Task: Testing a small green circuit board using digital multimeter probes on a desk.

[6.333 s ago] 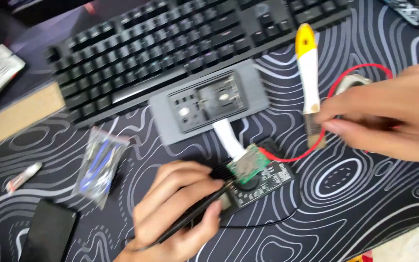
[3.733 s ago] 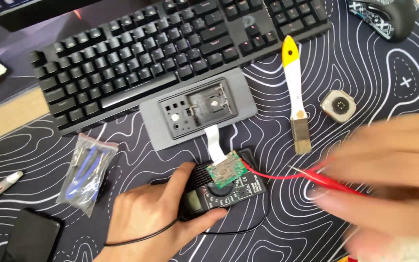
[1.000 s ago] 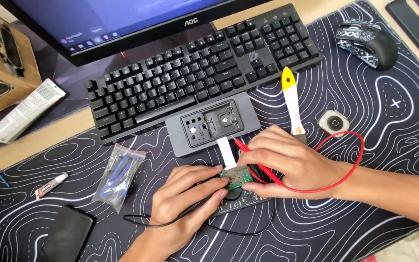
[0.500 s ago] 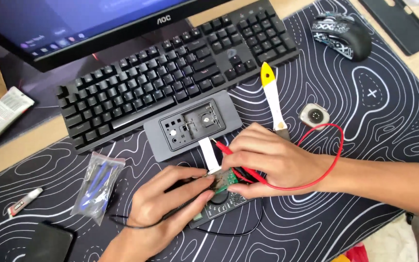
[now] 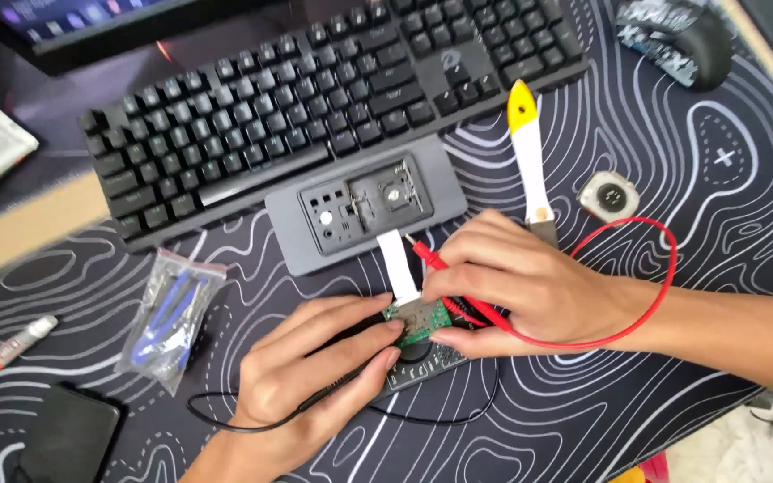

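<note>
A patterned desk mat (image 5: pixel 717 295) is spread under everything; a black keyboard (image 5: pixel 315 107) is laid at twelve o'clock; a grey panel (image 5: pixel 364 210) is set just below it, joined by a white ribbon (image 5: pixel 398 264) to a small green circuit board (image 5: pixel 418 320) at centre, which is laid on a black meter (image 5: pixel 422 362). The right hand (image 5: pixel 530 286), at three o'clock, is closed around a red probe (image 5: pixel 431 258) and steadies the board; the left hand (image 5: pixel 315 385), at seven o'clock, is pinched around a black probe (image 5: pixel 355 367) beside the board.
</note>
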